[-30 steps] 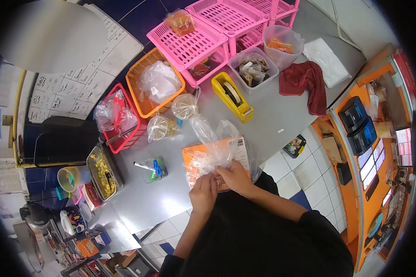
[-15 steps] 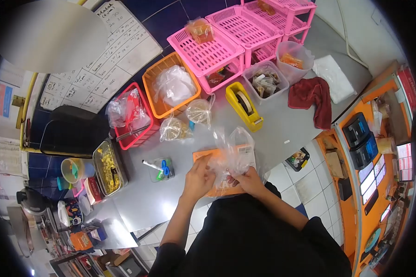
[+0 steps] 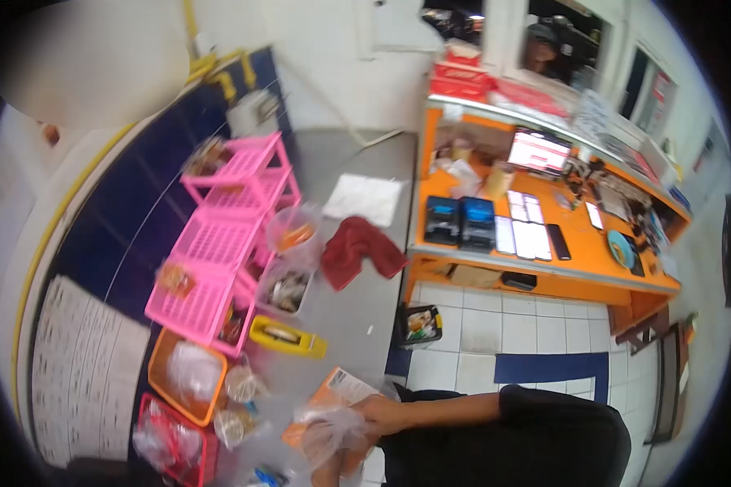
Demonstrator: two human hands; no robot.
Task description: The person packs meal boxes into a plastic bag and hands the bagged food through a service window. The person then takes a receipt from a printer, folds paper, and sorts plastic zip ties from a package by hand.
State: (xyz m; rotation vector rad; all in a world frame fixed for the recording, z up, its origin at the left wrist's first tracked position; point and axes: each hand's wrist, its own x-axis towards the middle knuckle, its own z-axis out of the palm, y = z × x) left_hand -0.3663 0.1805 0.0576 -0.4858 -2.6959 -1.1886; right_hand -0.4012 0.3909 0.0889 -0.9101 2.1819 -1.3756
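A clear plastic bag [image 3: 326, 437] is bunched between my two hands near the bottom of the view, somewhat blurred. My right hand [image 3: 383, 415] is closed on its right side. Below it, my left hand [image 3: 335, 466] grips the lower part of the bag, its fingers partly covered by the plastic. Under the bag lies an orange box with a white label [image 3: 339, 390], on the grey table [image 3: 353, 316]. To the left of the bag are two tied bags of food, one [image 3: 244, 384] above the other [image 3: 234, 427].
A yellow tape dispenser [image 3: 287, 336], a tub of sachets [image 3: 286, 290], a red cloth [image 3: 361, 252] and pink racks [image 3: 211, 238] stand farther along the table. Orange [image 3: 188, 370] and red baskets [image 3: 175, 442] are left. An orange counter [image 3: 568, 264] holds phones; a person [image 3: 542, 47] is beyond the window.
My view has swung to the right, bringing the orange counter and window into sight. The hands and bag now appear lower in the frame, with the bag still held.
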